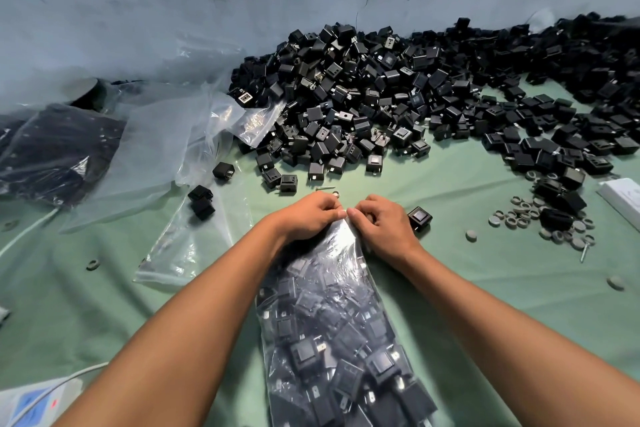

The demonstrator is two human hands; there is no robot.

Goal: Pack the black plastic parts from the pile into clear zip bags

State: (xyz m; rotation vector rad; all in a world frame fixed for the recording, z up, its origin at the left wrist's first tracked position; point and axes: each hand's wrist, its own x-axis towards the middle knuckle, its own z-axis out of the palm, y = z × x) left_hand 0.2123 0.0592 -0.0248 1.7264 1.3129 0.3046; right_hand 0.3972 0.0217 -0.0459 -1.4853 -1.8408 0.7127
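A clear zip bag (pixel 341 329) full of black plastic parts lies on the green cloth in front of me, its mouth pointing away. My left hand (pixel 308 217) and my right hand (pixel 382 222) meet at the bag's far end, and the fingers of both pinch the top edge side by side. A big pile of black plastic parts (pixel 408 97) spreads across the cloth beyond my hands, from the middle to the far right. One loose black part (pixel 419 218) sits just right of my right hand.
Empty clear bags (pixel 194 135) lie crumpled at the left, and one flat bag (pixel 194 246) lies beside my left arm. A packed bag (pixel 52 149) is at the far left. Small grey rings and discs (pixel 540 218) are scattered at the right, near a white box (pixel 623 194). A blue-grey wall rises behind.
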